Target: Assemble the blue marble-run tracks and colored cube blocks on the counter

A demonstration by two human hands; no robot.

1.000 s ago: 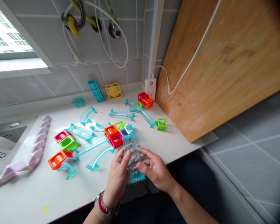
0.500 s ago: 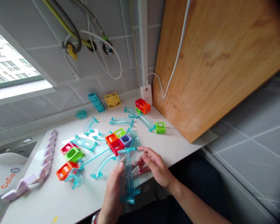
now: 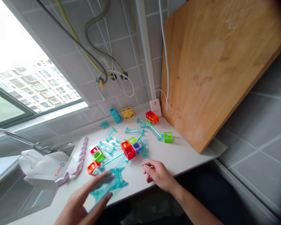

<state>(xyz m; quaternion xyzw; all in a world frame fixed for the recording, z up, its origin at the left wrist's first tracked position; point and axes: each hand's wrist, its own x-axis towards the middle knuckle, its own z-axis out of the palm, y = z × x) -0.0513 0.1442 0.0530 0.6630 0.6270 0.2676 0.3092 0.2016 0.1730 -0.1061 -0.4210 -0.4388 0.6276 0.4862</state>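
clear teal track piece [image 3: 103, 190], tilted, blurred

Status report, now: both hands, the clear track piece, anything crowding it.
Left hand gripping clear teal track piece, low over the white counter. Right hand open, empty, resting on counter. Curved track and red cube close by.

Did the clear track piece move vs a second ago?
Yes. The left hand carried the track piece left and nearer the counter's front edge, away from the red cube. It was just in front of that cube; now it lies below the orange cube.
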